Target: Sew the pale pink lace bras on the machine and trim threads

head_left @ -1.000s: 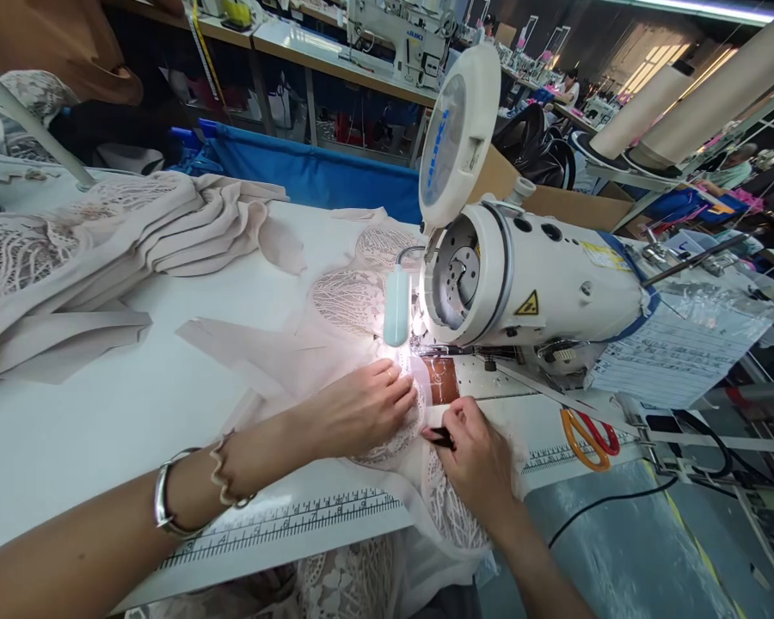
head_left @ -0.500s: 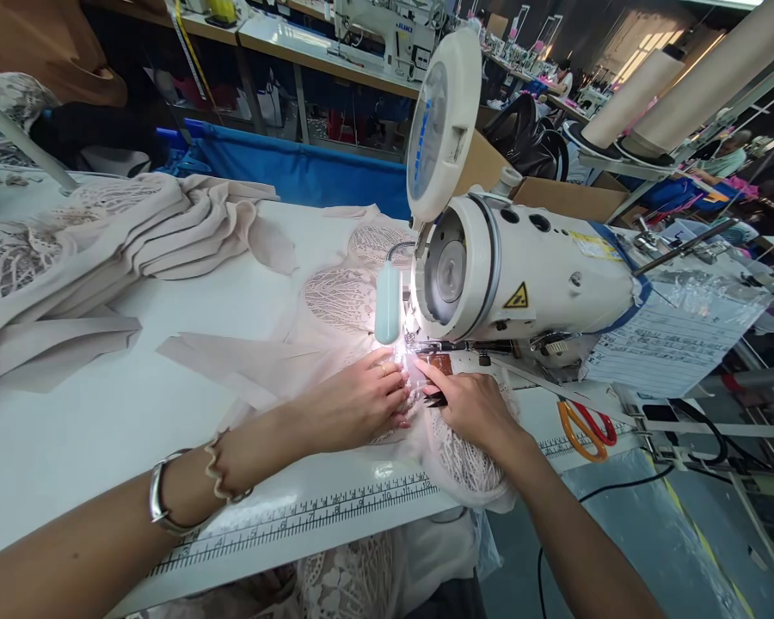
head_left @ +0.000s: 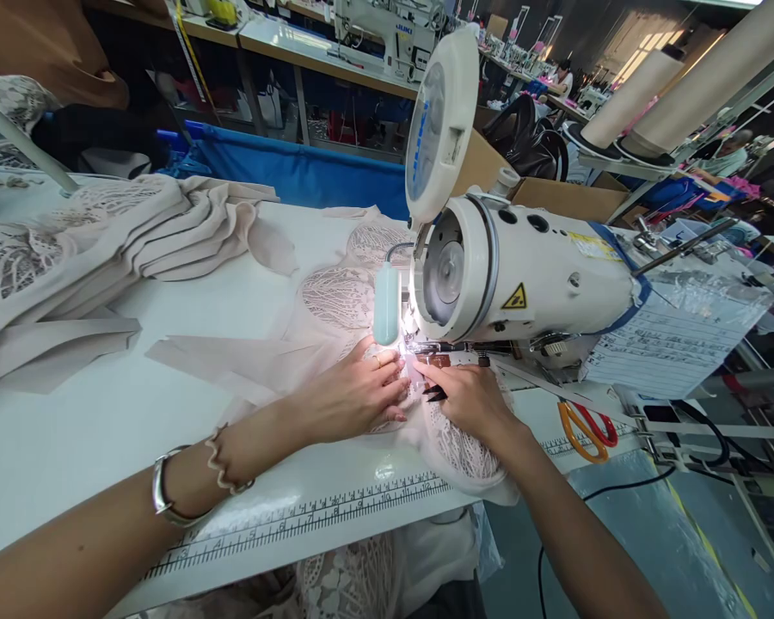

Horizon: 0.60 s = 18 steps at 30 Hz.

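Pale pink lace fabric (head_left: 339, 297) lies under the needle area of a white sewing machine (head_left: 522, 266). My left hand (head_left: 367, 391) rests flat on it with fingers spread, just left of the lit needle area. My right hand (head_left: 474, 400) presses the fabric beside the presser foot with its index finger. Black thread snips (head_left: 434, 394) are tucked in that hand, their pointed tips sticking out to the left. A lace cup (head_left: 464, 447) bulges below the right hand at the table edge. A pale green lamp (head_left: 387, 305) hangs over the stitching spot and hides part of it.
A stack of lace and beige pieces (head_left: 193, 223) lies at the left. Orange-handled scissors (head_left: 580, 430) and red handles (head_left: 603, 425) sit at the right. A ruler strip (head_left: 322, 516) runs along the front edge. Thread cones (head_left: 632, 99) stand upper right.
The fabric has shifted slightly away from me under the machine. My left fingers have moved a little forward with it, and the lace cup below my right hand has crept upward.
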### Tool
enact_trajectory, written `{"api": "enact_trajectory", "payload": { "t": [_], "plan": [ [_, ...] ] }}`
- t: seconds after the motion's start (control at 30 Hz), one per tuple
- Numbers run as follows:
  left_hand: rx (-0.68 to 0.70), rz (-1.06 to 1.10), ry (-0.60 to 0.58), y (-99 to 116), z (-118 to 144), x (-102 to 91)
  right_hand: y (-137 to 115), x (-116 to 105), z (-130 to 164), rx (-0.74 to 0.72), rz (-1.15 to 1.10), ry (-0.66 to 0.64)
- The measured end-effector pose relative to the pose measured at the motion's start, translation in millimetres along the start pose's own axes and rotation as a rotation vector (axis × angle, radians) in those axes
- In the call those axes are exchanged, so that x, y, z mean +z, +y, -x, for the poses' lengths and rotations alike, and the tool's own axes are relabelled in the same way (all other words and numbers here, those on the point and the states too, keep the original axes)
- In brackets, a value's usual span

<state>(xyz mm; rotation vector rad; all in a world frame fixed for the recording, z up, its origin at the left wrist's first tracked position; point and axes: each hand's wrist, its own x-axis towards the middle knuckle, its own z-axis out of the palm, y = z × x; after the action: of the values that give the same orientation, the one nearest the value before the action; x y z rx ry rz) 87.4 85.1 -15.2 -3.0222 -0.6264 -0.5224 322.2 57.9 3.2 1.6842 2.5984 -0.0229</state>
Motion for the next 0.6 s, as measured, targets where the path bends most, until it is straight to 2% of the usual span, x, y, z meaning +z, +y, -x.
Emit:
{"api": "enact_trajectory", "payload": {
  "t": [0.13,0.3,0.6],
  "plan": [
    [-0.016,-0.022,-0.006,0,0,-0.9,0,-5,-2,0.019,0.018,-0.042],
    [-0.029,0.004,-0.019,-1,1,-1.7,4,-1,-1,-0.050,-0.008,0.000],
    [-0.038,0.019,-0.027,-4,0,-0.9,10,-6,-11,-0.062,-0.109,0.019]
  ]
}}
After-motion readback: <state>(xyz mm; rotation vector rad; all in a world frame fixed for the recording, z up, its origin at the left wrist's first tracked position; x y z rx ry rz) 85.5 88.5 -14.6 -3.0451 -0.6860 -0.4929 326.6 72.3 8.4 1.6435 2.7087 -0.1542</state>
